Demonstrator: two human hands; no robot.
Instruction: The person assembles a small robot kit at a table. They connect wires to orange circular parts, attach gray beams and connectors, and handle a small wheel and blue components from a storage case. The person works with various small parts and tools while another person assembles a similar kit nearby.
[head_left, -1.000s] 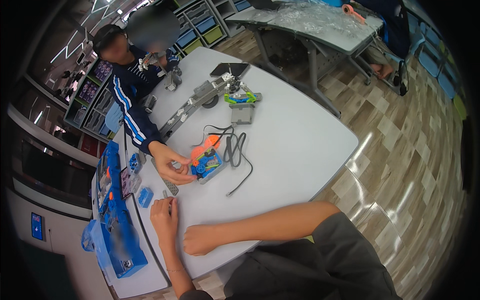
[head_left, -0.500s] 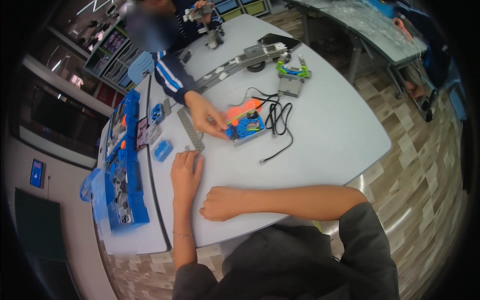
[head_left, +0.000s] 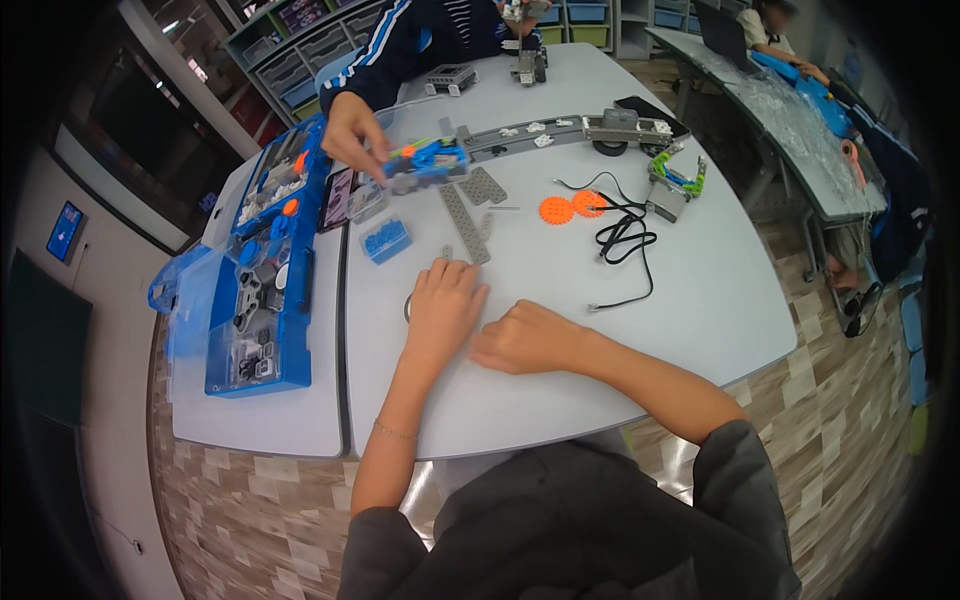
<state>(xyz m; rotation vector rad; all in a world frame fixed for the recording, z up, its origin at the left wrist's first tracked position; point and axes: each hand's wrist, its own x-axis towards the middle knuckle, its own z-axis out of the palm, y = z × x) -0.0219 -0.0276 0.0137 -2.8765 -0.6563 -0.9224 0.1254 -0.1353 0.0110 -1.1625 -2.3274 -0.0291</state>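
Observation:
My left hand (head_left: 445,300) lies palm down on the white table (head_left: 700,300), fingers stretched out and nothing seen in them. Just past its fingertips is a long grey perforated plate (head_left: 462,222), and a thin dark loop (head_left: 407,308) shows at its left side. Close by on the right, my right hand (head_left: 525,335) rests on the table, curled into a fist with no object showing. Another person's hand (head_left: 355,135) grips a clear plastic box (head_left: 455,165) of blue, orange and green parts. Two orange gears (head_left: 557,210) lie beside a tangled black cable (head_left: 625,240).
A small box of blue pieces (head_left: 386,240) stands left of the plate. Farther left are blue cases (head_left: 300,340) with sorted parts. Toward the back are a long grey beam assembly with wheels (head_left: 615,130) and a green-clawed build (head_left: 675,185). The table's edge curves at right.
The other person's hand has carried the clear box away to the far left, and the orange gears now lie on the table. The view has shifted; my hands keep much the same pose.

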